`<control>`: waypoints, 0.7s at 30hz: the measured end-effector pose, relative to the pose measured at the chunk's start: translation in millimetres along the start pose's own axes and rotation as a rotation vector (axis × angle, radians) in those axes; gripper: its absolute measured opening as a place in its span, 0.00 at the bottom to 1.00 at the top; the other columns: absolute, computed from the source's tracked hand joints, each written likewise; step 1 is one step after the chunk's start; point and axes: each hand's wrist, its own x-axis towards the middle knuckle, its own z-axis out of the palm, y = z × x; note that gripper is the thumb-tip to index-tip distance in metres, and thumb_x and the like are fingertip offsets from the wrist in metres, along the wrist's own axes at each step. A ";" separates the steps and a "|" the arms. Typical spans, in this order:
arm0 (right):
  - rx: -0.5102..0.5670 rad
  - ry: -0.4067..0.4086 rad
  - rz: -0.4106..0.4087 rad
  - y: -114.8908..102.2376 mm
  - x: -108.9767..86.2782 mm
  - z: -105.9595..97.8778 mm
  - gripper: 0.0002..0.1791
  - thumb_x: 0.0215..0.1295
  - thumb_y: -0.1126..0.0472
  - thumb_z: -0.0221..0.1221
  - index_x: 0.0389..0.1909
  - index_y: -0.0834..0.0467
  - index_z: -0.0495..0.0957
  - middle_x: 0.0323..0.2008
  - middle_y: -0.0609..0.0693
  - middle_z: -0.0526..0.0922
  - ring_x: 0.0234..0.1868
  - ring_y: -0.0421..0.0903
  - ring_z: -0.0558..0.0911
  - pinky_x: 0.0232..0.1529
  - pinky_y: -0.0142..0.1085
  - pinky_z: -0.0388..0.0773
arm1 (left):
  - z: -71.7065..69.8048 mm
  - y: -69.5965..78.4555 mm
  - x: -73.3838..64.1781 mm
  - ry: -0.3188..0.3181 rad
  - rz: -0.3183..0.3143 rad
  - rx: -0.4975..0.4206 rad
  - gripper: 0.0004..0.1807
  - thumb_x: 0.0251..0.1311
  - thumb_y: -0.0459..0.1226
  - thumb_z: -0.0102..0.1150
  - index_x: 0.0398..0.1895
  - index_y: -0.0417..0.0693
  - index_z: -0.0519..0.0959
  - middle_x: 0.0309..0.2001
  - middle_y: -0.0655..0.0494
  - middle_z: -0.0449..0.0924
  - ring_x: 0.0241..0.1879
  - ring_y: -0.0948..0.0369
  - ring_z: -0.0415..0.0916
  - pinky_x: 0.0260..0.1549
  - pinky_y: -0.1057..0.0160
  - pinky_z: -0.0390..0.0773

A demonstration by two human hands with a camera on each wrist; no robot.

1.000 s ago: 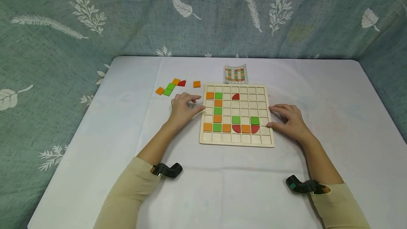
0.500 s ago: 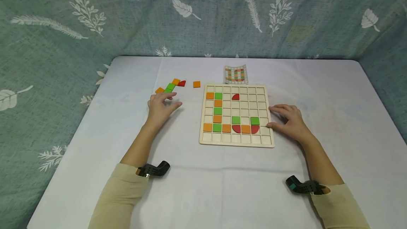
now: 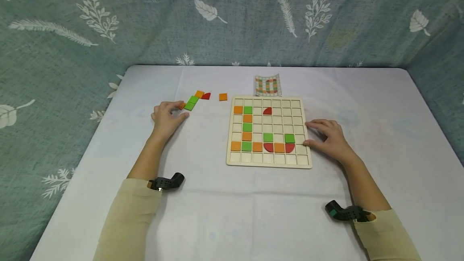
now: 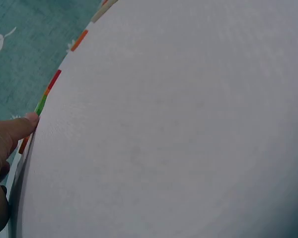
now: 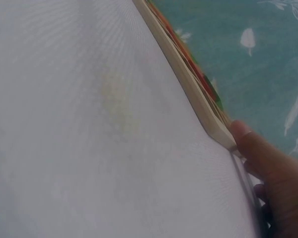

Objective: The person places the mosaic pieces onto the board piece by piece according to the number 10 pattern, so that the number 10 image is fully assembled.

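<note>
My left hand point(image 3: 166, 120) reaches to the loose tiles, its index fingertip right at a partly covered orange square tile point(image 3: 182, 106) and the thumb apart from it. In the left wrist view that orange tile point(image 4: 24, 145) shows below the thumb. Beside it lie green tiles point(image 3: 191, 103), another orange tile point(image 3: 199, 94) and a red quarter-circle tile point(image 3: 206, 96). My right hand point(image 3: 329, 138) rests at the right edge of the wooden grid board point(image 3: 266, 159), thumb and fingertips against its rim. Orange, green and red tiles fill several of the board's squares.
A small pattern card point(image 3: 268, 85) with a coloured grid lies behind the board. One more orange tile point(image 3: 223, 97) sits alone near the board's back left corner. White cloth point(image 3: 232, 204) covers the table, and a leaf-patterned curtain point(image 3: 232, 31) stands behind it.
My left hand has moved left from the board's left edge to the orange tile at the end of the loose group. The right hand stays at the board's edge.
</note>
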 end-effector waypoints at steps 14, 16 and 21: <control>-0.012 0.002 0.017 -0.3 -0.5 0.9 0.33 0.44 0.60 0.73 0.55 0.63 0.76 0.54 0.63 0.74 0.56 0.61 0.65 0.56 0.57 0.53 | -0.2 -13.3 9.2 -0.015 -0.007 0.085 0.24 0.64 0.47 0.54 0.60 0.45 0.74 0.55 0.41 0.66 0.55 0.45 0.55 0.53 0.44 0.45; -0.016 0.000 0.022 -0.9 -0.5 0.9 0.33 0.44 0.60 0.73 0.55 0.63 0.76 0.54 0.62 0.74 0.56 0.61 0.64 0.56 0.57 0.53 | 0.9 -13.3 6.5 0.019 -0.013 0.091 0.23 0.63 0.47 0.56 0.57 0.45 0.76 0.52 0.42 0.69 0.54 0.45 0.57 0.53 0.44 0.47; -0.020 -0.005 0.027 -1.2 0.2 0.4 0.33 0.44 0.60 0.73 0.55 0.63 0.76 0.54 0.62 0.74 0.56 0.61 0.64 0.56 0.57 0.54 | 2.3 -15.7 -1.8 0.089 -0.025 0.086 0.23 0.60 0.48 0.60 0.52 0.42 0.80 0.43 0.44 0.75 0.49 0.47 0.63 0.51 0.47 0.50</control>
